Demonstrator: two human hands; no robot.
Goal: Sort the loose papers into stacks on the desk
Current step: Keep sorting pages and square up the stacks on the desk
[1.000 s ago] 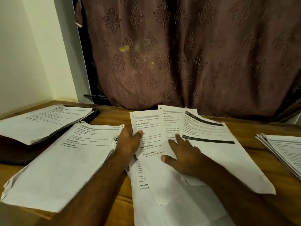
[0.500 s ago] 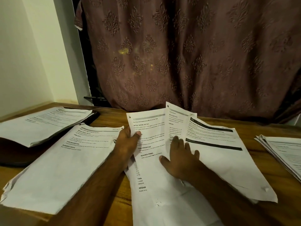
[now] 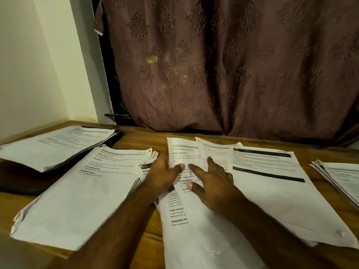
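Note:
Several printed sheets lie fanned out at the middle of the wooden desk (image 3: 139, 136). My left hand (image 3: 165, 175) pinches the left edge of the top middle sheet (image 3: 184, 152), thumb on its face. My right hand (image 3: 211, 183) lies flat with spread fingers on that sheet and the one beside it. A sheet with black bars (image 3: 272, 181) spreads to the right of my hands. One stack (image 3: 83, 191) rests at the left, another (image 3: 342, 175) at the right edge.
A further stack (image 3: 58, 144) sits on a dark folder (image 3: 17, 179) at the far left. A patterned curtain (image 3: 223, 65) hangs behind the desk, and a pale wall (image 3: 35, 55) stands at the left.
The fanned sheets have settled lower and flatter on the desk. My right hand has slid left, its fingers now spread over the middle sheet close to my left thumb.

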